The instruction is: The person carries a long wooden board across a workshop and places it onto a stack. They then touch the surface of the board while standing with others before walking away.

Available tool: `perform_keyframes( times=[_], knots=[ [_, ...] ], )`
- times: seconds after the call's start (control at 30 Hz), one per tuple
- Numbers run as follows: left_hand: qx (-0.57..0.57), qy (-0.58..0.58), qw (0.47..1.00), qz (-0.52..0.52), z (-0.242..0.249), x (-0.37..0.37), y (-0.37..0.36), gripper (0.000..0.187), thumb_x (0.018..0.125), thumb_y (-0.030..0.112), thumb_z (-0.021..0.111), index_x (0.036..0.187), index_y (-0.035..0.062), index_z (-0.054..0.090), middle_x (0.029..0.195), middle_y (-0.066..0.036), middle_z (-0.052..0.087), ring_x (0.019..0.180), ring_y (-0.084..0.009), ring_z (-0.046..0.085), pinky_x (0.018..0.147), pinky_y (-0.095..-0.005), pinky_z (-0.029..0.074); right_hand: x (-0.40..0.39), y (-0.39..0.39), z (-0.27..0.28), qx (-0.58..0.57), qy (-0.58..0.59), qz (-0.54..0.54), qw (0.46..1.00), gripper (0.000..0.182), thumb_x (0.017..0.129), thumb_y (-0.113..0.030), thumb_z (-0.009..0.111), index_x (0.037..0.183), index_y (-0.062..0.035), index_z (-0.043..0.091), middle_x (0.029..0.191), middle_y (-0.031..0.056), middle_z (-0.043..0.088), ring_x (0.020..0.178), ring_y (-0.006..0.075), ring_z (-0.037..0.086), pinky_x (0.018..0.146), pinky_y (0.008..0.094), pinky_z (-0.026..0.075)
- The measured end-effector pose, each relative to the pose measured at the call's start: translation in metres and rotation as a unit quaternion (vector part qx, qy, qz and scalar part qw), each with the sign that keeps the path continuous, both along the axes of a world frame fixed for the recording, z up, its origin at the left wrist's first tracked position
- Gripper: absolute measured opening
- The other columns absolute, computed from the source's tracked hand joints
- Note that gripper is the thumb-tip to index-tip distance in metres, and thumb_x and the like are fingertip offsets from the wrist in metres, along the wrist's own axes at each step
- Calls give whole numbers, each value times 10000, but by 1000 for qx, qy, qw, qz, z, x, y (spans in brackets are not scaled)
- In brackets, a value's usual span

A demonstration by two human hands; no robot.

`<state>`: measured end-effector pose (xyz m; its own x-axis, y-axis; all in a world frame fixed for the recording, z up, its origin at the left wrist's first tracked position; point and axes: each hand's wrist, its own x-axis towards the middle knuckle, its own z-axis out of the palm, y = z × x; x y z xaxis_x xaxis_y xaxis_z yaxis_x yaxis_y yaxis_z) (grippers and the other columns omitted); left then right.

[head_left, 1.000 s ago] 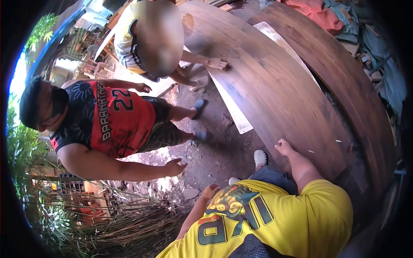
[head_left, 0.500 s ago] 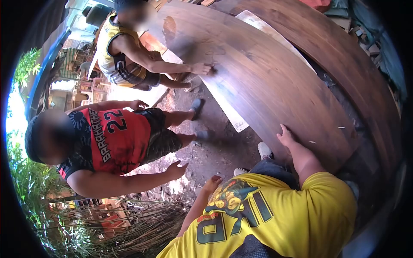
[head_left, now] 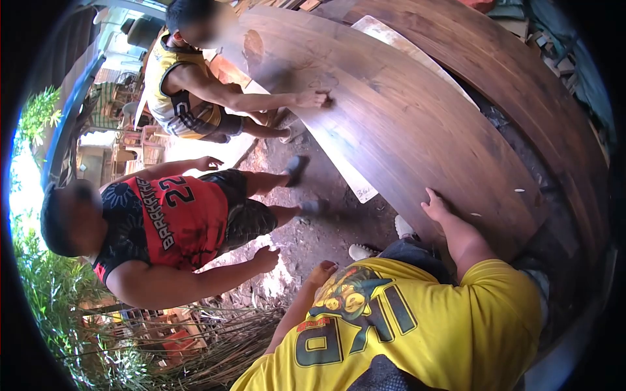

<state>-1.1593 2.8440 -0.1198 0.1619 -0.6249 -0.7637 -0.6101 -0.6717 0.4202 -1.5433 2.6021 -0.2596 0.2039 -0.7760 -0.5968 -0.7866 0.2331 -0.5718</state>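
Observation:
A large brown wood-grain panel (head_left: 391,124) fills the upper middle of the head view. My right hand (head_left: 435,205) rests on its near edge, index finger stretched out and thumb apart, with nothing held. My left hand (head_left: 323,271) hangs beside my yellow shirt, its fingers loosely bent, partly seen and apparently empty. Two small whitish flecks lie on the panel to the right of my right hand. Another person's hand (head_left: 314,99) touches the panel's far part, with a small dark thing at the fingertips that I cannot make out.
A person in a red jersey (head_left: 182,212) stands on the dirt ground at the left. Another, in a yellow sleeveless jersey (head_left: 189,91), bends over the panel. A second brown panel (head_left: 515,72) lies behind, with a white board (head_left: 407,49) between. Dry sticks (head_left: 222,352) lie at the lower left.
The hand of the person in the yellow jersey has slid slightly right over the panel. The person in red has turned their head and curled their fingers. My hands stay nearly in place.

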Motion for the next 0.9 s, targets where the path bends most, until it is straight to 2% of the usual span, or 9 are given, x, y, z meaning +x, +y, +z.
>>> perform_keyframes(
  times=[0.23, 0.3, 0.53, 0.7, 0.83, 0.9],
  knots=[
    [-18, -6, 999, -32, -20, 15, 16, 420, 867, 352, 600, 1097, 0, 589, 1047, -188, 639, 991, -270, 612, 851, -347, 474, 8, 16, -10, -41, 8, 1, 999, 655, 838, -300, 594, 1407, -199, 285, 1250, 222, 507, 1143, 368, 497, 964, 435, 401],
    [-28, 32, 999, -7, -20, 16, 20, 406, 867, 333, 605, 1101, 2, 590, 1048, -184, 639, 980, -258, 614, 850, -341, 473, 12, 18, -2, -33, 14, 7, 999, 652, 838, -299, 594, 1406, -199, 288, 1247, 222, 509, 1142, 368, 498, 963, 436, 401],
    [-34, 39, 996, 72, -30, 24, 59, 400, 859, 312, 616, 1086, -16, 589, 1061, -165, 640, 985, -234, 609, 854, -328, 467, 42, 27, 31, -10, 55, 39, 998, 645, 834, -296, 600, 1399, -183, 310, 1239, 220, 518, 1152, 355, 495, 968, 429, 398],
    [-44, 81, 988, 125, -28, 40, 107, 373, 855, 290, 606, 1047, -30, 600, 1034, -160, 646, 949, -219, 615, 833, -325, 470, 79, 46, 48, -48, 56, 62, 995, 637, 830, -294, 605, 1390, -167, 331, 1248, 211, 517, 1163, 355, 488, 973, 427, 395],
    [-77, 124, 969, 199, -93, 77, 185, 379, 843, 301, 618, 1028, -30, 604, 972, -145, 657, 892, -207, 619, 803, -332, 481, 116, 72, 49, -71, 57, 88, 992, 635, 825, -296, 609, 1383, -148, 345, 1266, 214, 503, 1176, 361, 477, 980, 429, 389],
    [-82, 58, 973, 209, -110, 95, 223, 376, 822, 313, 643, 991, -22, 614, 893, -123, 657, 830, -195, 613, 762, -332, 488, 145, 92, 73, -70, 75, 126, 987, 632, 818, -304, 615, 1365, -113, 363, 1277, 218, 493, 1182, 359, 474, 983, 427, 386]
  ],
)
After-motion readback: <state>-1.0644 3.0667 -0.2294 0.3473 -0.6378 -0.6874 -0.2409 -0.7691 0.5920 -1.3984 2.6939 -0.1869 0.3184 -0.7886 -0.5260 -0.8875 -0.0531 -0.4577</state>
